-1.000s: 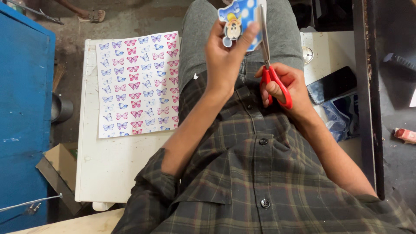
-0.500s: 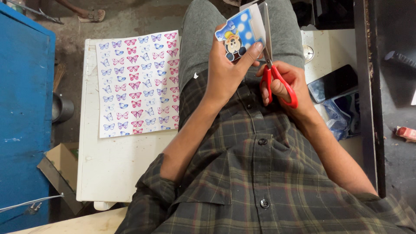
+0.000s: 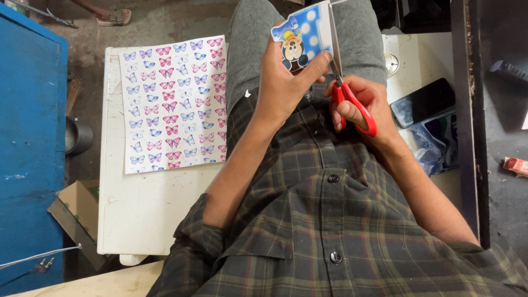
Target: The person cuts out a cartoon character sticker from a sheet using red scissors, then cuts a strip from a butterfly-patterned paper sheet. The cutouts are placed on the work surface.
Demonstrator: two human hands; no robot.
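Cartoon-character cutout (image 3: 301, 39), blue with white dots, is held above the lap in the left hand (image 3: 286, 82)'s clenched grip. Right hand (image 3: 366, 104) grasps red-handled scissors (image 3: 352, 96), blades at the cutout's right edge; short snips, turning the paper, would likely cut cleanest.

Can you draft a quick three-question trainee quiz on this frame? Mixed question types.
1. True or false: the left hand holds a blue cartoon cutout.
2. Which hand grips the red-handled scissors? A) left B) right C) neither
3. What is printed on the sheet lying on the white table?

Key:
1. True.
2. B, the right hand.
3. Rows of pink and blue butterflies.
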